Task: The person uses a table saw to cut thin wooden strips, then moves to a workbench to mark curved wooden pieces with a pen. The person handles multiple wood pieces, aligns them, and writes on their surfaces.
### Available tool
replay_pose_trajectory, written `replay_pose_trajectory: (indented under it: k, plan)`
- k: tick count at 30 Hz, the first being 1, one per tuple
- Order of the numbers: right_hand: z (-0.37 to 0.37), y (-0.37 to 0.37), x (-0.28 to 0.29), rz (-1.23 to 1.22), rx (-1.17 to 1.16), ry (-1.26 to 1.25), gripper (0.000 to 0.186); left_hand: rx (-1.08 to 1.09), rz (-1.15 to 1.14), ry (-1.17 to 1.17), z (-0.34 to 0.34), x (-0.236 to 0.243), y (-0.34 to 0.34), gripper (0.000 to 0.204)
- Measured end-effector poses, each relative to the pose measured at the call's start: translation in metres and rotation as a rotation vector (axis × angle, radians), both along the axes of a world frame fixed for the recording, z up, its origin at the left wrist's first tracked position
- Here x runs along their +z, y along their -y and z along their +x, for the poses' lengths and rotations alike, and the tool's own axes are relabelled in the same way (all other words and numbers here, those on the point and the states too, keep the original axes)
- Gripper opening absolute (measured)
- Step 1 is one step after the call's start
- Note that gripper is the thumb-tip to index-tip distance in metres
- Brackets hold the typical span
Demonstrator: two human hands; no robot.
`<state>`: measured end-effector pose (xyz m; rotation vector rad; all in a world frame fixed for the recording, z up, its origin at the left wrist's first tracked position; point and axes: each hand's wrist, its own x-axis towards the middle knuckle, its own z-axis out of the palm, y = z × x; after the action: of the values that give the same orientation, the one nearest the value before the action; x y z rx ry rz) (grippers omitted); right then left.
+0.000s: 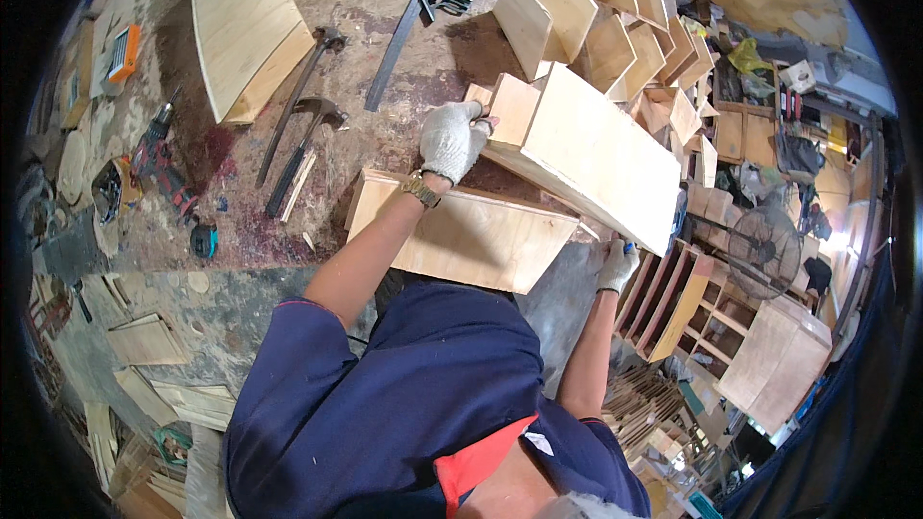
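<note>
A pale plywood box (601,159) is tilted over the bench edge, its broad side panel facing up. My left hand (454,139), in a white knit glove with bare fingertips, grips the near left end of this box. At its lower right end, my right hand (618,264), gloved the same way, has its fingers closed at the box's corner; a small blue spot shows by the fingertips, and what it is I cannot tell. A second plywood box (471,240) lies just below, at the bench's front edge, under my left forearm.
On the bench (336,154) lie two claw hammers (298,154), a combination square (394,48), a cordless drill (159,159), a tape measure (204,240) and a curved wooden piece (245,29). Plywood boxes (615,38) crowd the far right. A fan (764,250) stands right.
</note>
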<state>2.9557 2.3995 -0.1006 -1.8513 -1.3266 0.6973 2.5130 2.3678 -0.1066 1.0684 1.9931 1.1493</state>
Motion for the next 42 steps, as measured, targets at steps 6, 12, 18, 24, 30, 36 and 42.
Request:
replay_pose_trajectory:
  k: [6, 12, 18, 24, 30, 36, 42]
  plan:
    - [-0.005, 0.0, 0.004, -0.043, -0.052, 0.073, 0.024, -0.002, 0.014, -0.013, 0.004, -0.004, 0.002, 0.024]
    - [-0.009, 0.0, 0.009, -0.05, -0.021, 0.138, 0.024, 0.021, 0.015, 0.025, 0.004, -0.003, 0.001, 0.024]
    - [-0.005, 0.0, 0.011, -0.044, 0.046, 0.162, 0.021, -0.001, -0.091, 0.018, 0.005, -0.004, 0.001, 0.023]
    - [0.007, -0.01, 0.014, -0.052, 0.146, 0.306, 0.014, -0.12, 0.013, -0.041, -0.01, -0.002, 0.014, 0.035]
    - [0.015, -0.015, -0.001, 0.137, 0.131, 0.208, 0.019, -0.409, 0.224, -0.402, -0.019, -0.011, 0.034, 0.038]
    - [0.038, -0.025, -0.005, 0.001, 0.266, 0.37, 0.016, -0.369, 0.261, -0.466, -0.021, -0.012, 0.024, 0.027]
    - [0.052, -0.032, -0.022, 0.132, 0.417, 0.119, 0.012, -0.287, 0.012, -0.399, -0.026, -0.021, 0.041, 0.029]
